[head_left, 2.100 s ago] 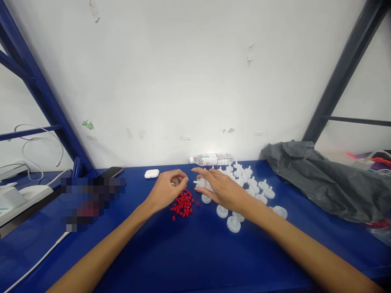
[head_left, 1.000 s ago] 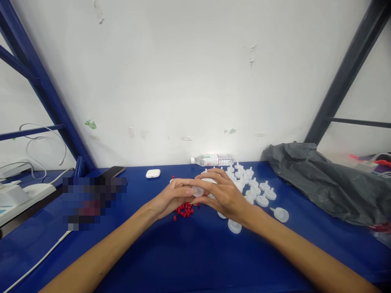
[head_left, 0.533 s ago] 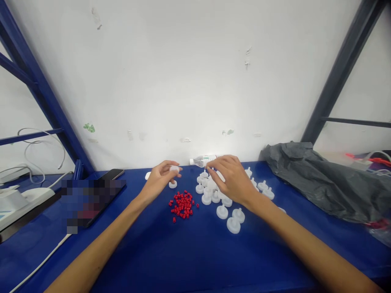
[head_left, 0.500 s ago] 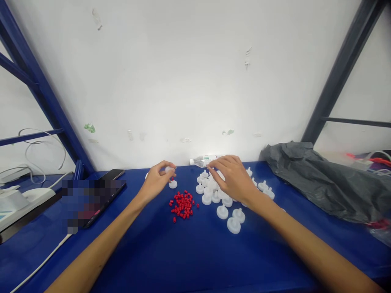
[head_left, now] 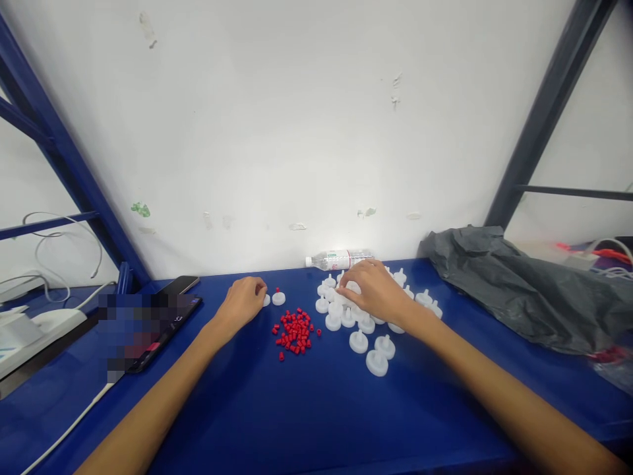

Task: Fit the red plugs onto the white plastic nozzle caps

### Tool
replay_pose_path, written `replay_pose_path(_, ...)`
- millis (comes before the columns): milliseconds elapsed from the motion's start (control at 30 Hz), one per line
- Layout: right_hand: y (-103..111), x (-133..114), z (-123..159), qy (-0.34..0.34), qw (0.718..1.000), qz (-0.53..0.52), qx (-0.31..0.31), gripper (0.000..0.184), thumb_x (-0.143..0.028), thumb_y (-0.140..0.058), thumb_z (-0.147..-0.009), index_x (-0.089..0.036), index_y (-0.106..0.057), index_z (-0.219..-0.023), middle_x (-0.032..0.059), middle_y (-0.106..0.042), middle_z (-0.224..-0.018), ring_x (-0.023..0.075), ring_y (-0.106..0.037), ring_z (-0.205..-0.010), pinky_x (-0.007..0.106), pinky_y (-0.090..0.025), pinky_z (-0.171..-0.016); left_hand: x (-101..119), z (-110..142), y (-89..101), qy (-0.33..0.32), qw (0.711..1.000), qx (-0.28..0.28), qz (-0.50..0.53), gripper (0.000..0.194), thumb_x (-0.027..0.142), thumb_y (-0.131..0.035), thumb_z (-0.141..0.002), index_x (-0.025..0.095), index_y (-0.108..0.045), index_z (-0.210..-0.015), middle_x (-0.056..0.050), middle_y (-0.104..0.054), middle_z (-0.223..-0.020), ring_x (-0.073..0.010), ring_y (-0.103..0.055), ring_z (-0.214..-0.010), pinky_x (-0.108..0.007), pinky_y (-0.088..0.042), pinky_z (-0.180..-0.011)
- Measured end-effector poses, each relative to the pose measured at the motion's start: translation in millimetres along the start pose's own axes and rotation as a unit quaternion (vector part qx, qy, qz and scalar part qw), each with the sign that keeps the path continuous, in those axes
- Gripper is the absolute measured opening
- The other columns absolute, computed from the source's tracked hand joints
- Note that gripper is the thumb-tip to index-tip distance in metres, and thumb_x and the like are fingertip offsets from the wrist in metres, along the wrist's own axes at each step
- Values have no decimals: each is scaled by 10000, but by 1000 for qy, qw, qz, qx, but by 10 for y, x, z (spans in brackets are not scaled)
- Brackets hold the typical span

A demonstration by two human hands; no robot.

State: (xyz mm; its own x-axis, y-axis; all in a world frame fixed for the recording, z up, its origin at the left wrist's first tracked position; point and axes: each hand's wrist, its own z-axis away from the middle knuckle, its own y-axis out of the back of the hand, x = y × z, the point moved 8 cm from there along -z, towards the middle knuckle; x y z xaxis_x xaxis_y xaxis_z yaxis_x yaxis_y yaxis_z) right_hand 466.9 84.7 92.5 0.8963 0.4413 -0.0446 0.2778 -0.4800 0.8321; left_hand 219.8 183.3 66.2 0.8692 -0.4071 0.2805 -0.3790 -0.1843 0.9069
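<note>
My left hand [head_left: 243, 298] rests low over the blue table, its fingers closed at a white stemmed disc [head_left: 266, 300] that is mostly hidden behind them. Just right of it stands another white disc [head_left: 279, 299] with a red cap [head_left: 277, 289] on its stem. My right hand [head_left: 373, 288] reaches over a pile of white stemmed discs [head_left: 334, 319]; its thumb and fingers curl around one, partly covered by the hand. Between the two hands lies a heap of small red caps [head_left: 295, 333].
A clear plastic bottle [head_left: 332, 260] lies against the wall behind the pile. At right sits a crumpled grey plastic bag [head_left: 484, 284]. Phones [head_left: 171, 323] and a white power strip [head_left: 44, 336] with cables are at left. Blue frame posts [head_left: 84, 171] rise at the side.
My left hand has come down and left, bringing its white disc to the table beside the red-capped one. My right hand stays over the pile, fingers curled more.
</note>
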Motion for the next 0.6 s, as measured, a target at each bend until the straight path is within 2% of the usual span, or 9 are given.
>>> replay_pose_path(100, 94, 33, 4, -38, 998, -45, 32, 160, -300, -505, -1017, -197, -627, -1012, 60, -748, -952, 236, -702, -843, 404, -514, -800, 54, 32, 60, -6, 1000, 24, -18, 256, 208, -511, -843, 172, -725, -980, -144, -744, -979, -308, -682, -932, -353, -484, -753)
replay_pose_path(167, 112, 31, 14, -56, 995, -70, 36, 163, -284, -451, -1037, -191, -570, -1096, 72, -740, -980, 210, -688, -744, 344, -511, -666, 154, 60, 107, -32, 999, 29, -21, 275, 229, -488, -870, 168, -704, -1028, -144, -724, -998, -305, -665, -946, -363, -482, -770)
replay_pose_path(200, 110, 5, 17, -50, 995, -77, 35, 160, -280, -445, -1040, -193, -556, -1115, 76, -735, -998, 208, -685, -745, 336, -510, -650, 224, 77, 112, -53, 998, 19, -18, 271, 239, -477, -884, 179, -701, -1023, -124, -721, -970, -288, -662, -913, -356, -479, -759)
replay_pose_path(300, 107, -135, 21, 5, 996, -72, 44, 141, -274, -466, -1041, -208, -567, -1113, 79, -718, -1031, 239, -681, -927, 361, -526, -763, 458, 150, 49, -131, 991, -37, -4, 247, 273, -482, -915, 225, -718, -971, -57, -719, -885, -235, -652, -816, -322, -469, -712)
replay_pose_path(367, 104, -201, 22, 30, 996, -66, 55, 140, -281, -485, -1040, -215, -574, -1125, 76, -709, -1033, 246, -666, -992, 373, -525, -811, 581, 206, -29, -173, 983, -65, 2, 251, 293, -496, -935, 240, -734, -997, -50, -724, -935, -231, -652, -861, -318, -471, -734)
replay_pose_path(500, 79, -265, 16, 45, 995, -63, 64, 236, -376, -541, -1020, -208, -527, -1185, 82, -712, -1058, 231, -681, -916, 364, -532, -762, 709, 287, -211, -222, 971, -92, 6, 303, 291, -469, -985, 258, -733, -1131, -65, -699, -1102, -240, -634, -1013, -329, -478, -841)
replay_pose_path(600, 82, -312, 22, 54, 994, -50, 77, 300, -467, -555, -999, -203, -511, -1136, 76, -718, -983, 226, -681, -855, 370, -523, -757, 734, 310, -298, -232, 968, -99, -2, 327, 268, -447, -999, 254, -735, -1153, -79, -679, -1123, -253, -614, -1047, -339, -480, -850)
